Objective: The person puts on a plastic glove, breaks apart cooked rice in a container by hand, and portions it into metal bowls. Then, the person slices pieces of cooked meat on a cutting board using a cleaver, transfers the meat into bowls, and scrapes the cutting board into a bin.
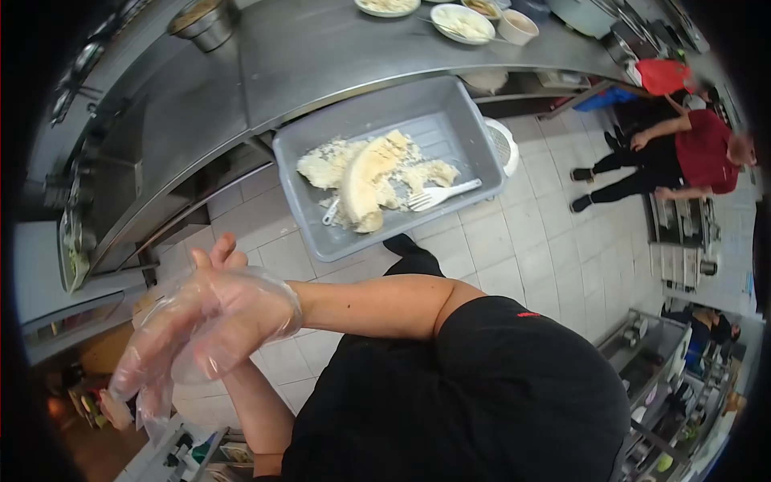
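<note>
A clear plastic glove [277,293] covers my right hand [217,321], which is stretched out at the left with its fingers apart and pointing down-left. My left hand [221,251] is mostly hidden behind it; a few bare fingertips show above the gloved hand, bent around the glove. A grey plastic tub [434,104] lies ahead of my hands, apart from them. Inside it are a large curved pale-yellow block [365,177], perhaps cheese, and white crumbled pieces [325,165]. A white fork-like utensil [442,194] rests among the crumbs; a second white handle [330,212] pokes out at left.
A steel counter [321,56] runs behind the tub, bearing white bowls of pale food [462,24], a cup [518,28] and a metal pot [201,22]. A person in a red shirt [707,153] stands at the right on the tiled floor [522,233]. Steel shelving [642,361] stands at lower right.
</note>
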